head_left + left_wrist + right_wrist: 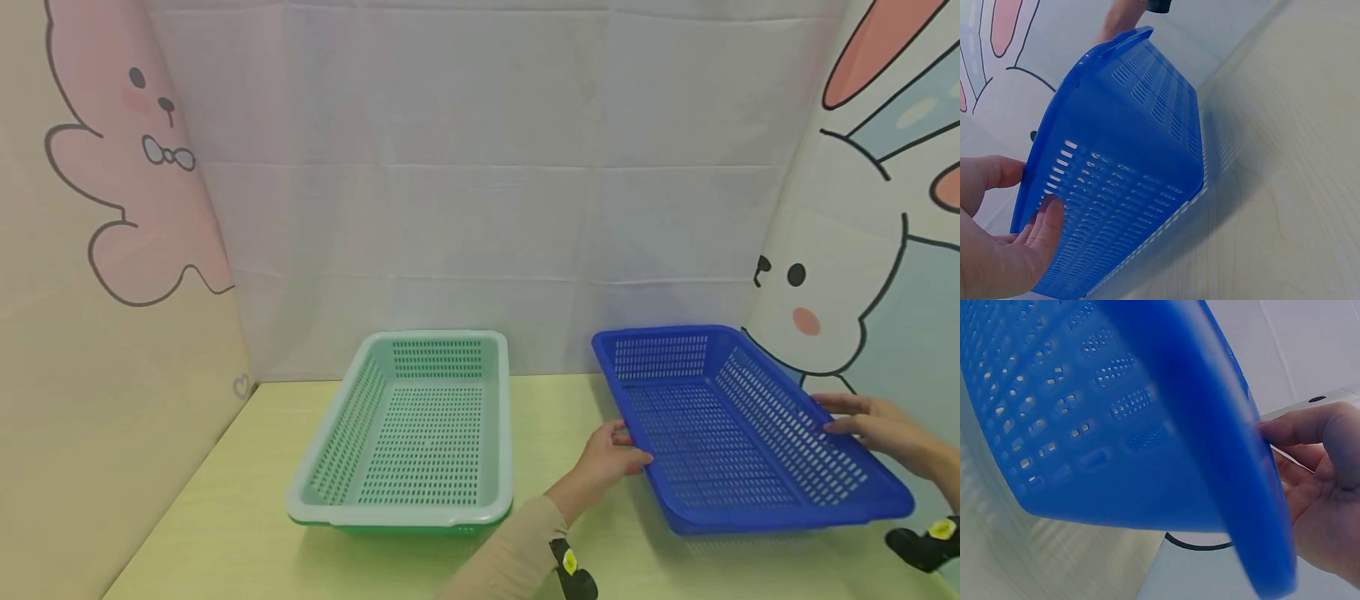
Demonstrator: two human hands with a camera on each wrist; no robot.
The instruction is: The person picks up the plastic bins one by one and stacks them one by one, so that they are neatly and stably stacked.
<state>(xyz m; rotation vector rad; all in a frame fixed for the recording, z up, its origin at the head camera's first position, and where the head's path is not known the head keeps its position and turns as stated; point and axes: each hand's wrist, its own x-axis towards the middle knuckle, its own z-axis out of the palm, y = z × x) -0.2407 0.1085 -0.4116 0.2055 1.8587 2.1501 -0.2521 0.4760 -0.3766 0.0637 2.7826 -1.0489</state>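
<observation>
Two-handed hold on the blue basket (pixel 712 442), at the right of the desk (pixel 225 500).
Left hand (pixel 606 454) and right hand (pixel 885 429) stand apart, each pinching the rim on opposite sides; basket tilted, base clearance not confirmed. Pale-green basket (pixel 427 442) sits to the left, untouched. Step in hand judged to be handling the blue basket; next move likely calls for an even grip and levelling.

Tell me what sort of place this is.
Probably a staged tabletop booth rather than an ordinary room: a pale wood-grain table is backed by a creased white sheet and flanked by side walls printed with cartoon animals.
</observation>
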